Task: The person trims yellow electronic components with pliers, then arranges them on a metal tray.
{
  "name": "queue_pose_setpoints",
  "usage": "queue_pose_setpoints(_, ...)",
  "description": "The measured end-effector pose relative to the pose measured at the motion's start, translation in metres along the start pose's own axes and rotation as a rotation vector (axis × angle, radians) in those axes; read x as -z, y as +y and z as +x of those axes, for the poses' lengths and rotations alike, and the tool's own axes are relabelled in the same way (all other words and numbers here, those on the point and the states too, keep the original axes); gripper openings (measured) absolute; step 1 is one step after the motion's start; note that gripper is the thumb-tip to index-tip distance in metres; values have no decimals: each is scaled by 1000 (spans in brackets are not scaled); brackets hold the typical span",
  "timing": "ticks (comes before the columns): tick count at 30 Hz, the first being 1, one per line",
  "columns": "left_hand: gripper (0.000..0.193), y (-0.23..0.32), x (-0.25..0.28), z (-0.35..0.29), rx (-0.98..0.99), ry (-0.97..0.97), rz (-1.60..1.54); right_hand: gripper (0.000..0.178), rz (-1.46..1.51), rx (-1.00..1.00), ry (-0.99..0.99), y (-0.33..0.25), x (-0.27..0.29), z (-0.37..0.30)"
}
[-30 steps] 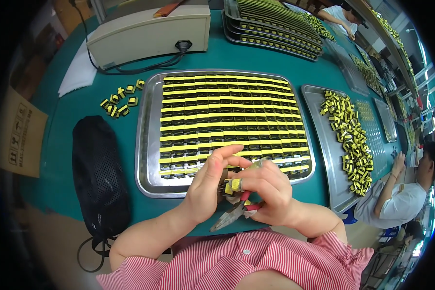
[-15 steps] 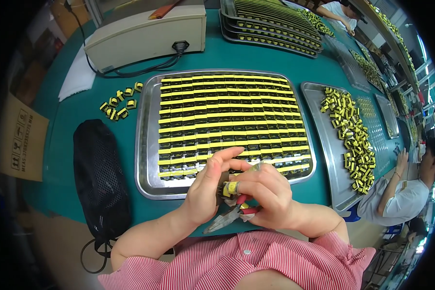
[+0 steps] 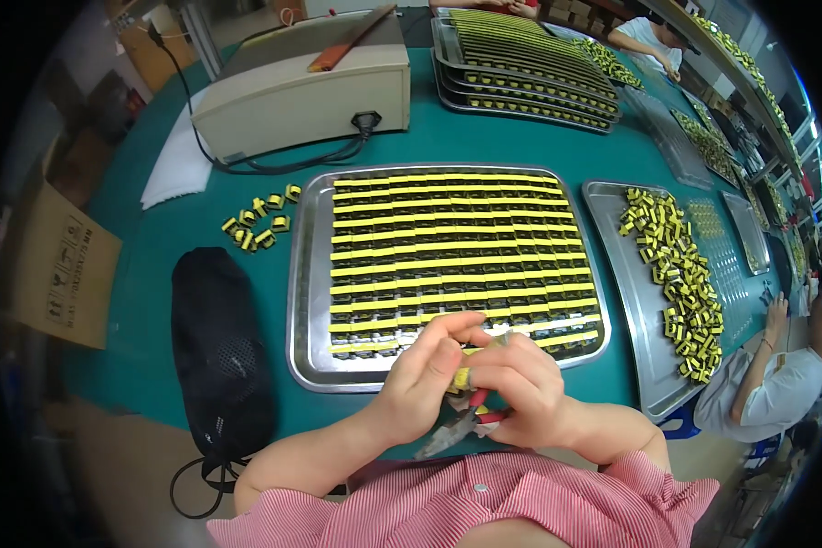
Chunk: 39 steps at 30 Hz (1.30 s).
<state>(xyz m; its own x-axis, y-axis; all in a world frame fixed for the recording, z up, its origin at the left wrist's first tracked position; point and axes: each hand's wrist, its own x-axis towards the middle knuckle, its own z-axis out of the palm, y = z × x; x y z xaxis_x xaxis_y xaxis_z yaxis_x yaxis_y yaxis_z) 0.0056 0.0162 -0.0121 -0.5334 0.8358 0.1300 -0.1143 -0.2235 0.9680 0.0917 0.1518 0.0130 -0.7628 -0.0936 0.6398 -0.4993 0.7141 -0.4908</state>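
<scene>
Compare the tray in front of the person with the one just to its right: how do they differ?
The front tray holds yellow-and-black parts in neat rows; the right tray holds a jumbled heap. The front tray is mostly covered, while the right tray shows a broad bare strip on its left. Both are silvery, with raised rims.

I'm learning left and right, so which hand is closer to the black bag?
Left. The left hand is to the right of the bag, not touching it; the right hand is farther right, past the left hand, holding pliers.
</scene>
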Motion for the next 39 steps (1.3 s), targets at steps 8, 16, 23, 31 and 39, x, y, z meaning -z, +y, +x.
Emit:
queue_pose_setpoints(8,29,20,8,5,-93,152,125,35,362,-355,104,8,21,-13)
queue_pose_setpoints(16,39,9,7,4,-283,-28,169,47,1040,-802,72,1,14,-10)
queue_pose_setpoints(23,31,49,28,-3,-127,139,-48,35,884,-826,315,14,23,4)
queue_pose_setpoints(31,35,64,18,-18,-72,144,971,28,835,-771,455,20,34,2)
queue_pose_setpoints(39,28,32,9,-14,-136,20,1342,27,760,-728,449,19,33,2)
